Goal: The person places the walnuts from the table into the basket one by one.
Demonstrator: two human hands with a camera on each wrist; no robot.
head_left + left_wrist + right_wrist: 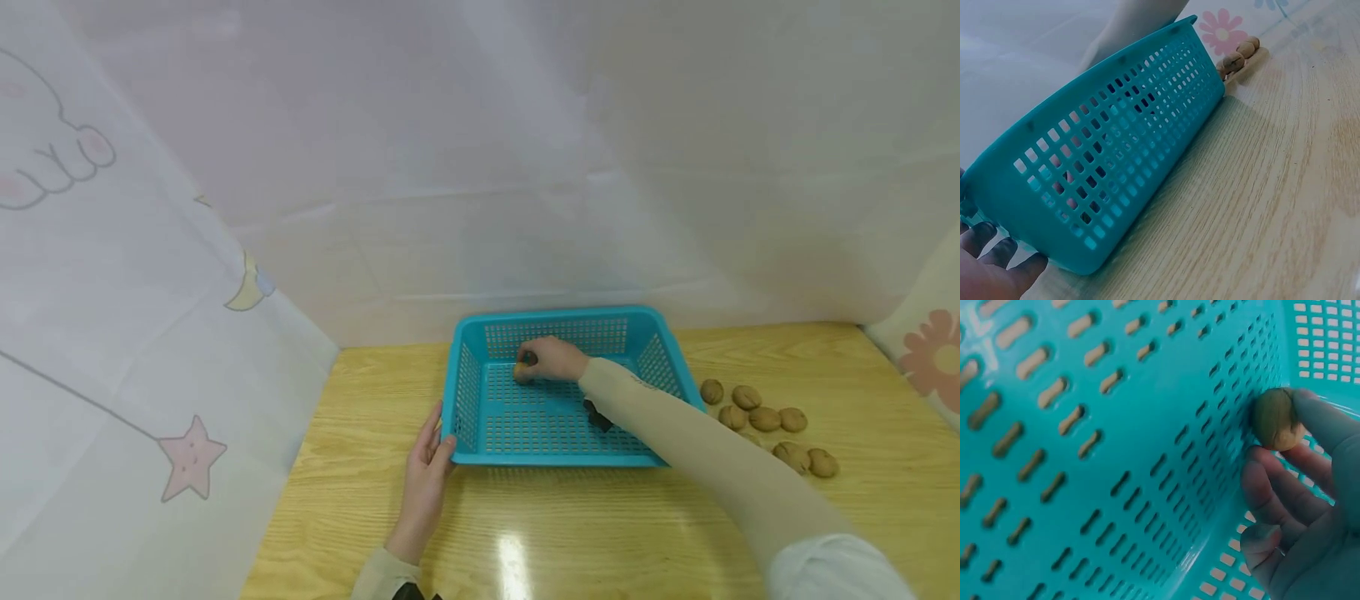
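A walnut [1277,419] is pinched between the thumb and fingertips of my right hand [553,358]. That hand is down inside the turquoise plastic basket [555,460], over its left back part, and the right wrist view shows the walnut close to the slotted floor. My left hand [429,479] holds the basket at its front left corner, thumb at the rim. In the left wrist view, the fingers [1000,252] rest against the basket's outer wall. Outside the basket on the right lie several walnuts [765,418], partly hidden behind my right forearm.
The basket stands on a light wooden table [360,417], near its back edge. A pale cloth backdrop [480,208] hangs behind and at the sides, printed with a star, a moon and flowers. My right sleeve [697,442] reaches across the basket's front right corner.
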